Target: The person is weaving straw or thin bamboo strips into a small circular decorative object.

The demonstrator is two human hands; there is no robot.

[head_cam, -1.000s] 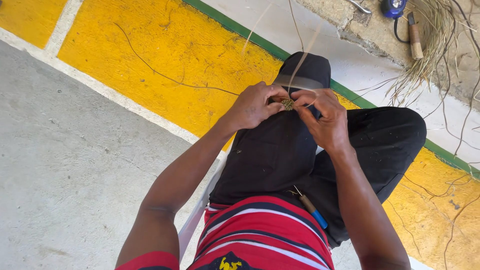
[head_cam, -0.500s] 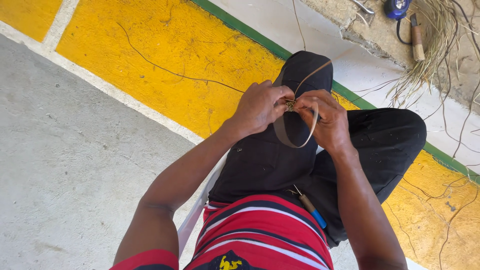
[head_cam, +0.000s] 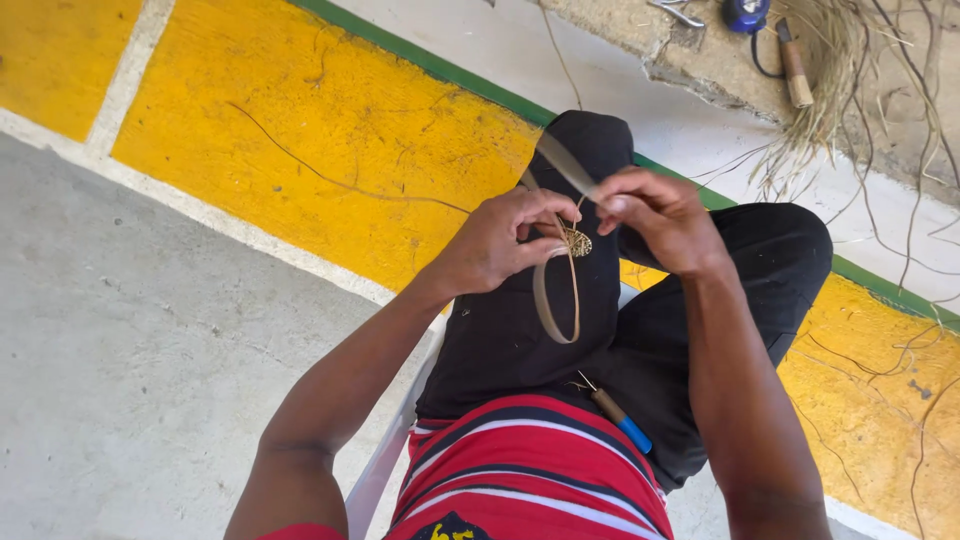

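My left hand (head_cam: pixel 505 238) pinches a small round woven piece (head_cam: pixel 577 242) of pale straw above my lap. A flat tan strip (head_cam: pixel 548 300) hangs from it in a loop over my black trousers (head_cam: pixel 500 340). My right hand (head_cam: pixel 660 215) grips the strip's upper end (head_cam: pixel 565 163) and holds it taut just right of the woven piece. The two hands are a few centimetres apart. I sit with legs crossed, wearing a red striped shirt (head_cam: pixel 530 480).
A tool with a blue and wooden handle (head_cam: pixel 618 418) lies in my lap. A bundle of dry straw (head_cam: pixel 850 70), a wooden-handled tool (head_cam: pixel 792 62) and a blue object (head_cam: pixel 745 12) sit on the ledge ahead. Loose fibres lie on the yellow painted floor (head_cam: pixel 300 130). Grey concrete (head_cam: pixel 130 350) spreads left.
My hands have drawn slightly apart. The strip's loop now hangs lower over my lap, and my right hand has pulled its end up and to the right.
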